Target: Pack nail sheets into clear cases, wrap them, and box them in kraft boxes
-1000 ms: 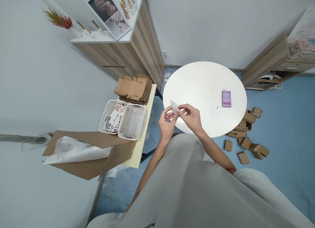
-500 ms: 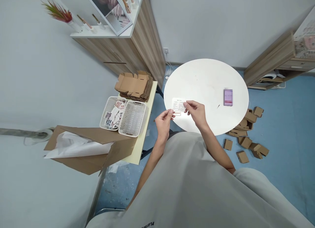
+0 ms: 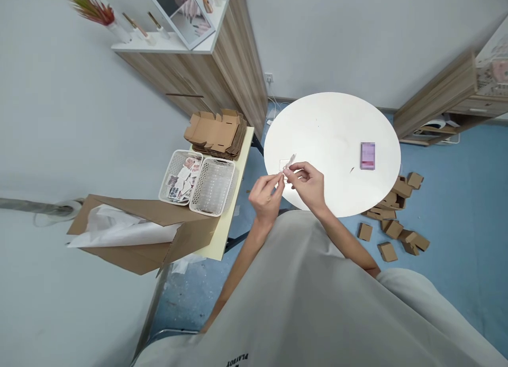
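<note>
Both of my hands meet over the near left part of a round white table [image 3: 337, 124]. My left hand [image 3: 266, 196] is closed, its thumb and fingertips pinching what looks like a small clear plastic case [image 3: 282, 163], of which only a pale outline shows. My right hand [image 3: 308, 183] is also closed, fingertips touching those of the left. From its fingers a small whitish card [image 3: 292, 158] sticks up, seen narrow, bent or edge-on. The fingers cover much of both pieces.
On a side table at left stand a white basket [image 3: 162, 193] of printed cards, another basket [image 3: 191, 203] with clear plastic pieces, and stacked flat cardboard boxes [image 3: 218, 131]. An open carton [image 3: 190, 242] is nearer. A purple-screened device [image 3: 368, 155] lies right; small brown boxes [image 3: 392, 229] cover floor there.
The printed card, flat and facing me before, now appears narrow and slanted at my right fingertips. My hands have come closer together. The view has shifted slightly.
</note>
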Action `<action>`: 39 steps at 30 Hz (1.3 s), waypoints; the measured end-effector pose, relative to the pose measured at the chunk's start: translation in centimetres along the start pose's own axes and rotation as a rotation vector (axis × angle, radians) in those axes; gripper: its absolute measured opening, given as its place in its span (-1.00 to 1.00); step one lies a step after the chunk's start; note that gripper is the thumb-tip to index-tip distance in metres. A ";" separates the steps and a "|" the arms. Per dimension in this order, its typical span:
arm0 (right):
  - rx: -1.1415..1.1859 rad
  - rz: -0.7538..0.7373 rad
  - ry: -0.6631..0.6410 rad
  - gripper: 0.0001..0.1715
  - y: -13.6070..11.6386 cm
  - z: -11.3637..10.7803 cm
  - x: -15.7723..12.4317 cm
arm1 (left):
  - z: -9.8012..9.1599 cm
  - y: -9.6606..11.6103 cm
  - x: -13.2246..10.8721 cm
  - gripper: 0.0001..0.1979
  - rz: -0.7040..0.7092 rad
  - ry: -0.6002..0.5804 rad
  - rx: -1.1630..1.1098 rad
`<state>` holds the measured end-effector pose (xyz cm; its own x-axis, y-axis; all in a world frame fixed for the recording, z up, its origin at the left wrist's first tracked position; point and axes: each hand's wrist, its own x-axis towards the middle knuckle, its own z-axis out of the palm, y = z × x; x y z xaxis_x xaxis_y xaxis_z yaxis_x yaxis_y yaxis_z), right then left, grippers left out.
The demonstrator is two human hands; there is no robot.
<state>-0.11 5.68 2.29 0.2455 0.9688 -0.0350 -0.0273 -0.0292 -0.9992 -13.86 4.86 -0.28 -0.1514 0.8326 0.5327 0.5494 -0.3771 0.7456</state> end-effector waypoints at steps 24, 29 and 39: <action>0.087 0.108 -0.215 -0.32 0.4 -3.7 2.6 | -0.5 0.2 4.4 -0.47 -0.762 -0.311 -0.705; 0.060 0.129 -0.244 -0.30 0.0 -3.9 2.7 | -0.5 0.4 5.0 -0.53 -0.790 -0.299 -0.709; -0.005 -0.011 -0.184 -0.34 0.0 -4.0 3.3 | -0.7 0.5 5.3 -0.55 -0.754 -0.264 -0.635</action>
<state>4.62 7.88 2.12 0.0645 0.9977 -0.0205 -0.0205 -0.0192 -0.9996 -14.98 8.78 3.22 -0.0490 0.9761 -0.2115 -0.1634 0.2011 0.9658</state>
